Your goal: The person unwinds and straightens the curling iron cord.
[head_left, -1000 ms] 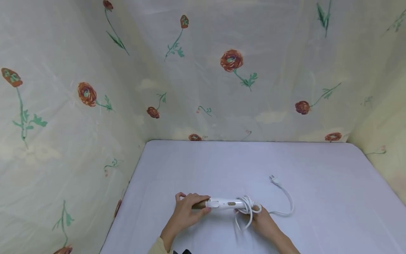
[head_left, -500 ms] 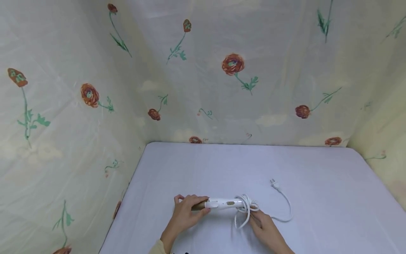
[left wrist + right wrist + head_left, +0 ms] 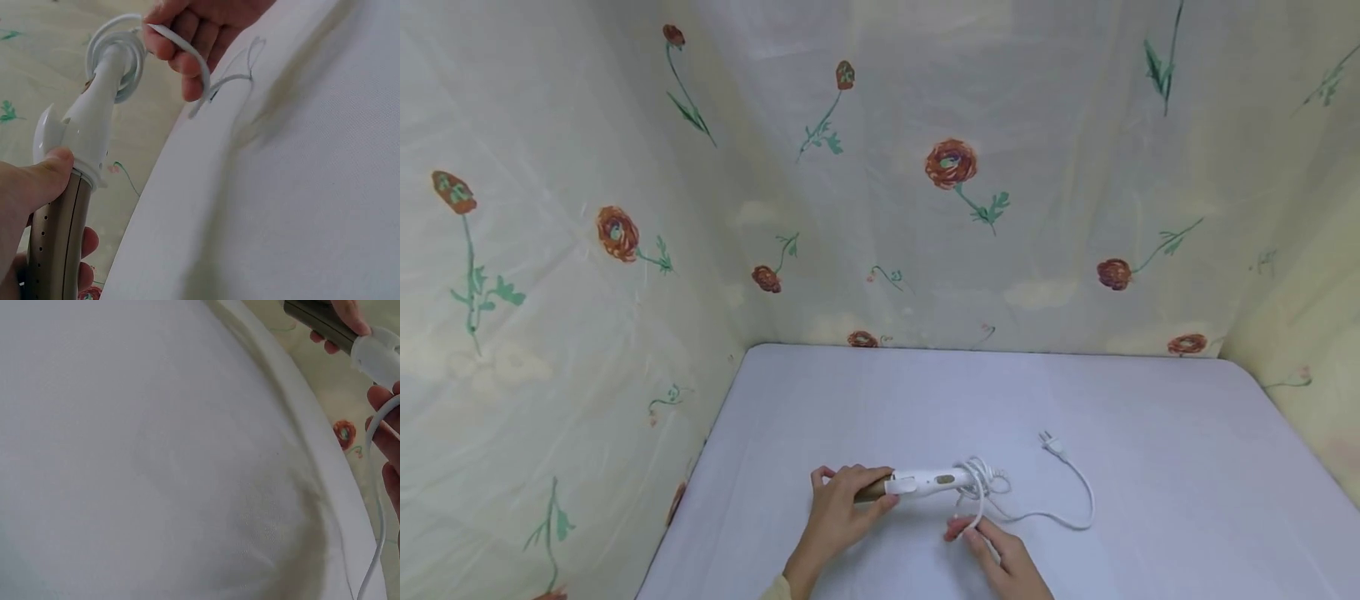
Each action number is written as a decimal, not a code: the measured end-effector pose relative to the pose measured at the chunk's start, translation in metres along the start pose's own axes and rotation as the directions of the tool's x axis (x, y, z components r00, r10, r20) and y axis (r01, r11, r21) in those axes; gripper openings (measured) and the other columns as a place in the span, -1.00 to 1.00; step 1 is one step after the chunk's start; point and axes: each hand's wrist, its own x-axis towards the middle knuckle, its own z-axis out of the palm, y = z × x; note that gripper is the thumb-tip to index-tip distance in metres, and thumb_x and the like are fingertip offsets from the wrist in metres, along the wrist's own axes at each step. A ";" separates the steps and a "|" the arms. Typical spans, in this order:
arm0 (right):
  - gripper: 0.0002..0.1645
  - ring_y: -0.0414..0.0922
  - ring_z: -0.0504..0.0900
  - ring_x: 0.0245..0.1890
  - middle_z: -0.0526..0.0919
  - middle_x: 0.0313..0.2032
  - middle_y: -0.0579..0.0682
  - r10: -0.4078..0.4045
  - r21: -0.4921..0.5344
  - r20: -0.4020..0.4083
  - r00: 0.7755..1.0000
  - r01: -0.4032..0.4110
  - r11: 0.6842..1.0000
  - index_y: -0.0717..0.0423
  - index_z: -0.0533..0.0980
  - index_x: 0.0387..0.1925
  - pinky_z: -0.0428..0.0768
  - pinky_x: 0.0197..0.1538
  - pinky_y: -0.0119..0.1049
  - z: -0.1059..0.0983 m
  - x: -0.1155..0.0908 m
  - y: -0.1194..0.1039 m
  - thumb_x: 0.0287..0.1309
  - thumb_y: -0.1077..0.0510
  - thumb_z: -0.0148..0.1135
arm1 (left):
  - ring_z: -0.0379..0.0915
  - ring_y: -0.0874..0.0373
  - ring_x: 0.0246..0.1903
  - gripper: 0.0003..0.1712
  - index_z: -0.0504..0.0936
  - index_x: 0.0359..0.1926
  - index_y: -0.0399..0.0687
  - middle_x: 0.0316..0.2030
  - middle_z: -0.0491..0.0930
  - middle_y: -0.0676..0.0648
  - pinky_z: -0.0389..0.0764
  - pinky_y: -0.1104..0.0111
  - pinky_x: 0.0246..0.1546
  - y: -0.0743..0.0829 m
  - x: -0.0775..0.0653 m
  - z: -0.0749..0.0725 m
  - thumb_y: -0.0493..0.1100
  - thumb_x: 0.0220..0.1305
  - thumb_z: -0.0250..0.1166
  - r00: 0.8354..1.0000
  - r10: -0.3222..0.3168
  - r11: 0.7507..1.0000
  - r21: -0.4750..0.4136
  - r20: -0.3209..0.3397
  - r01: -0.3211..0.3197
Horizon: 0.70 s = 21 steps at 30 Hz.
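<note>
A curling iron (image 3: 927, 483) with a white handle and a bronze barrel (image 3: 55, 228) is held above the white table. My left hand (image 3: 841, 508) grips it by the barrel, thumb near the white collar in the left wrist view. Loops of white cord (image 3: 128, 75) are wound around the handle's far end. Below that end, my right hand (image 3: 1006, 560) pinches a loop of the cord between thumb and fingers. From there the cord runs right to its two-pin plug (image 3: 1053, 445), lying on the table. The right wrist view shows only part of the right hand's fingers (image 3: 386, 440).
The white table (image 3: 1150, 467) has rounded far corners. Pale cloth (image 3: 820, 183) printed with red flowers hangs behind it and along its left and right sides.
My right hand has moved from the handle's end down and left, drawing a loop of cord toward me. The left hand keeps its grip on the barrel.
</note>
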 end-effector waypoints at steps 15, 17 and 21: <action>-0.84 -0.50 0.21 -0.59 0.27 -0.59 -0.42 -0.163 -0.291 0.056 0.985 0.173 0.941 -0.11 0.44 -0.38 0.30 -0.51 -0.56 -0.006 0.011 -0.024 0.29 0.23 0.08 | 0.52 0.23 -0.32 -0.54 0.65 -0.02 0.31 -0.30 0.68 0.15 0.19 0.05 -0.07 0.010 0.001 -0.003 0.25 0.03 0.34 0.998 0.006 0.992 0.126 -0.058 0.001; -0.86 -0.48 0.24 -0.57 0.31 -0.58 -0.38 -0.153 -0.299 0.071 0.986 0.167 0.939 -0.12 0.45 -0.35 0.32 -0.48 -0.54 -0.008 0.015 -0.028 0.31 0.20 0.06 | 0.52 0.22 -0.32 -0.53 0.65 -0.01 0.30 -0.30 0.68 0.14 0.20 0.04 -0.06 0.010 0.003 -0.004 0.25 0.03 0.34 0.998 0.016 0.991 0.137 -0.066 -0.007; -0.85 -0.47 0.26 -0.56 0.33 -0.59 -0.33 -0.137 -0.317 0.115 0.984 0.167 0.933 -0.17 0.42 -0.37 0.33 -0.46 -0.54 -0.008 0.012 -0.033 0.33 0.16 0.05 | 0.52 0.20 -0.32 -0.52 0.65 0.00 0.29 -0.30 0.68 0.13 0.20 0.03 -0.06 0.012 0.001 -0.002 0.25 0.04 0.34 0.998 0.028 0.989 0.143 -0.058 -0.019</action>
